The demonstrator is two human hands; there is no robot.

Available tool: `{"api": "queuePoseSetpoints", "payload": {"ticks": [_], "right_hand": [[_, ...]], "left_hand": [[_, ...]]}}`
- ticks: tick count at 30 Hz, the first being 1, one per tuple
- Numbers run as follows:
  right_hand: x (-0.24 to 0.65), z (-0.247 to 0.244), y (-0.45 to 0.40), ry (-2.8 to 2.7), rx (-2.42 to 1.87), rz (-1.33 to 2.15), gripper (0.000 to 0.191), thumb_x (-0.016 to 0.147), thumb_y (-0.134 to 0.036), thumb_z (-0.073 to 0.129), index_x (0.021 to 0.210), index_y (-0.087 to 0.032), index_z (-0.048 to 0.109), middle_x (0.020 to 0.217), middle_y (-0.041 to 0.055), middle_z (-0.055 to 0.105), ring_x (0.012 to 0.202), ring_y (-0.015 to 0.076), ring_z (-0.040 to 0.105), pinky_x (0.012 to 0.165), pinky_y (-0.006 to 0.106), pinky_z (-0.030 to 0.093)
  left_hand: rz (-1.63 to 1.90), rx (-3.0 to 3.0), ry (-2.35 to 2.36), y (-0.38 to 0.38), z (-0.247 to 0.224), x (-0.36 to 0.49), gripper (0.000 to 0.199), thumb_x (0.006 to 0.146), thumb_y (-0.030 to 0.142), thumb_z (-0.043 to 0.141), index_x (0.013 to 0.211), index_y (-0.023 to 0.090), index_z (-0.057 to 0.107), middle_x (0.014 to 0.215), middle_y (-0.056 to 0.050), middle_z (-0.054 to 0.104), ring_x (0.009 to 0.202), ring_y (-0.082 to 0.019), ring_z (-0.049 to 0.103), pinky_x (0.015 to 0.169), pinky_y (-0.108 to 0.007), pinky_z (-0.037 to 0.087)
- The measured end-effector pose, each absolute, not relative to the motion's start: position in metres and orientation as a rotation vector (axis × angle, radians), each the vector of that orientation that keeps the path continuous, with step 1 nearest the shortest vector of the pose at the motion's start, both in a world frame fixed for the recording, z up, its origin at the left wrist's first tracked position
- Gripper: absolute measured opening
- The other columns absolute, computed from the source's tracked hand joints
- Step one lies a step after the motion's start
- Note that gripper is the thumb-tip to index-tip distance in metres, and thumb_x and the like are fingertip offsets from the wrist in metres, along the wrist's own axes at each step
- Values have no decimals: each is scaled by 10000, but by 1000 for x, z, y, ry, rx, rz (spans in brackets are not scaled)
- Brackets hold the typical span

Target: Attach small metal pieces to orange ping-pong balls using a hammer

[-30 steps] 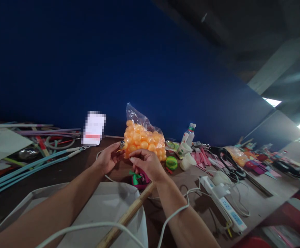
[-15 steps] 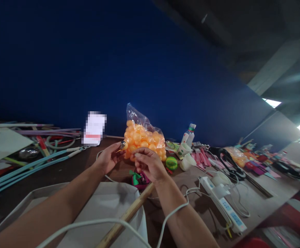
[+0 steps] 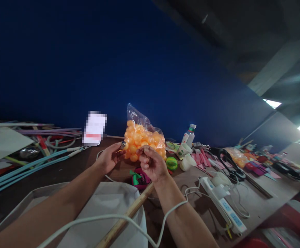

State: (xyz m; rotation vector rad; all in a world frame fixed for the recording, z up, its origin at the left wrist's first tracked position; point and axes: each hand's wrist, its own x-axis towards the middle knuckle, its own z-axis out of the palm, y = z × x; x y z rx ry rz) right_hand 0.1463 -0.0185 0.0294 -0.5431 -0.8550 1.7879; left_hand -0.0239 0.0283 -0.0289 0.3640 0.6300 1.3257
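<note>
My left hand [image 3: 110,157] pinches a small, shiny, dark silver ball-like piece [image 3: 123,144] between thumb and fingertips. Facing it is my right hand [image 3: 153,163], its thumb and forefinger pressed together; anything between them is too small to make out. Behind both hands stands a clear plastic bag [image 3: 139,119] filled with orange balls [image 3: 136,137]. Below my right hand, a purple item with a green ribbon [image 3: 136,178] lies on the dark tabletop [image 3: 88,160]. A green striped ball [image 3: 172,163] rests right of the bag.
A lit phone [image 3: 94,129] leans near the blue wall. A white bin [image 3: 105,199], a wooden stick [image 3: 131,210] and a white cable [image 3: 98,217] lie in front. To the right are a bottle [image 3: 188,136], tape rolls [image 3: 188,162] and a power strip [image 3: 223,203].
My right hand has moved a little to the right, away from my left hand, and its fingers have turned slightly. My left hand with the shiny piece stays nearly still.
</note>
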Motion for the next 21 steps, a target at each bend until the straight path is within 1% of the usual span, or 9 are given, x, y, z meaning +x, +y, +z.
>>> {"api": "queuePoseSetpoints", "payload": {"ticks": [4, 8, 14, 21], "right_hand": [[152, 29, -15, -683, -415, 1907, 146, 701, -109, 698, 790, -143, 588, 821, 13, 659, 490, -16, 471, 396, 36, 382], [155, 29, -14, -609, -301, 1942, 144, 724, -68, 665, 815, -136, 577, 815, -2, 618, 487, -37, 457, 407, 7, 380], [154, 28, -14, -614, -307, 1897, 165, 745, -56, 639, 871, -154, 598, 801, -15, 593, 484, -23, 437, 408, 21, 400], [152, 31, -15, -591, -323, 1862, 144, 729, -69, 667, 843, -145, 621, 796, -10, 585, 486, -16, 402, 398, 24, 383]], "left_hand": [[1327, 362, 638, 28, -29, -24, 139, 855, 87, 528, 865, 107, 665, 742, -55, 697, 563, -147, 666, 508, -243, 552], [1322, 385, 622, 29, -30, -24, 130, 847, 88, 540, 858, 106, 668, 760, -59, 703, 585, -152, 673, 517, -249, 557], [1322, 407, 623, 29, -32, -25, 126, 842, 97, 549, 872, 100, 672, 761, -56, 701, 598, -149, 673, 527, -245, 557], [1323, 411, 634, 28, -33, -25, 107, 816, 103, 581, 866, 109, 674, 768, -60, 704, 599, -149, 671, 532, -249, 557]]}}
